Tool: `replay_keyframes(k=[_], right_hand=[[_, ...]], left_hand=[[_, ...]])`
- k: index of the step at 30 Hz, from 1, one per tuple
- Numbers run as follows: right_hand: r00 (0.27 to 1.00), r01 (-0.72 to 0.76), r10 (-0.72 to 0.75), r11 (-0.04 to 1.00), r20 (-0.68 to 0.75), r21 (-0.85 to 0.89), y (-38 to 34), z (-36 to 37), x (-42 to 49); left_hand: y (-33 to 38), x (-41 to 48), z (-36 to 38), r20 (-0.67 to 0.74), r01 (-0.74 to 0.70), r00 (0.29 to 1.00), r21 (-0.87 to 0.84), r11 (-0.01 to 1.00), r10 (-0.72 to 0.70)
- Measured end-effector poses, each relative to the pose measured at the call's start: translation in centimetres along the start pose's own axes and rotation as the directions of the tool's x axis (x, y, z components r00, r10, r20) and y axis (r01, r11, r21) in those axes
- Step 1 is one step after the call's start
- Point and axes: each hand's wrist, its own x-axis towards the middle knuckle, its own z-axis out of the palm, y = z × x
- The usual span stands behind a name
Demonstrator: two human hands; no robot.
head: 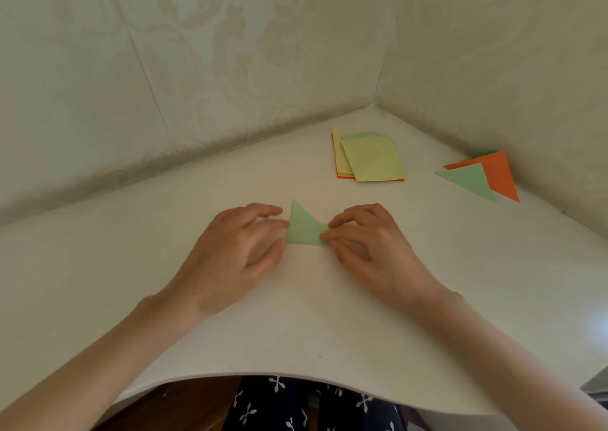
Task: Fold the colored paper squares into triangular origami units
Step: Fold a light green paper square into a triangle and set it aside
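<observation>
Forearms bare all the way down to the left hand (230, 249) and right hand (371, 243). Down at the lap, a dark navy garment (283, 407), sprinkled with small white sprig-like prints.

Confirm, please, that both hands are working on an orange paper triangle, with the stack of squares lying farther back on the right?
The head view shows the paper triangle between the left hand and right hand is green, not orange; the rest holds.
</observation>
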Motion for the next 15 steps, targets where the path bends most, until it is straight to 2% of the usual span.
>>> replay_keyframes(k=[2, 3, 5, 7, 11, 13, 15], right_hand=[[0.996, -0.081, 0.082, 0.996, -0.024, 0.037, 0.2, 0.0, 0.3], [0.994, -0.103, 0.103, 0.995, -0.032, -0.003, 0.4, 0.0, 0.3], [0.994, -0.113, 0.113, 0.991, -0.005, -0.069, 0.8, 0.2, 0.3], [0.994, -0.11, 0.111, 0.993, 0.023, -0.032, 1.0, 0.4, 0.2], [0.995, -0.074, 0.078, 0.994, -0.053, 0.08, 1.2, 0.6, 0.4], [0.996, -0.044, 0.05, 0.996, -0.075, 0.079, 1.1, 0.6, 0.3], [0.995, -0.011, 0.017, 0.998, -0.098, 0.06, 1.0, 0.5, 0.2]], left_hand=[[0.0, 1.8, 0.1, -0.027, 0.127, 0.991, -0.164, 0.978, -0.133], [-0.3, 2.6, 0.3, -0.027, 0.179, 0.982, -0.197, 0.964, -0.187], [-1.2, 3.7, 0.7, -0.025, 0.188, 0.98, -0.199, 0.962, -0.197], [-2.0, 4.2, 1.3, 0.009, 0.125, 0.992, -0.193, 0.973, -0.125], [-2.8, 3.9, 1.8, 0.109, -0.036, 0.992, -0.21, 0.977, 0.06], [-2.8, 3.8, 1.7, 0.112, -0.13, 0.981, -0.209, 0.969, 0.156], [-2.5, 3.6, 1.4, 0.108, -0.157, 0.976, -0.248, 0.956, 0.188]])
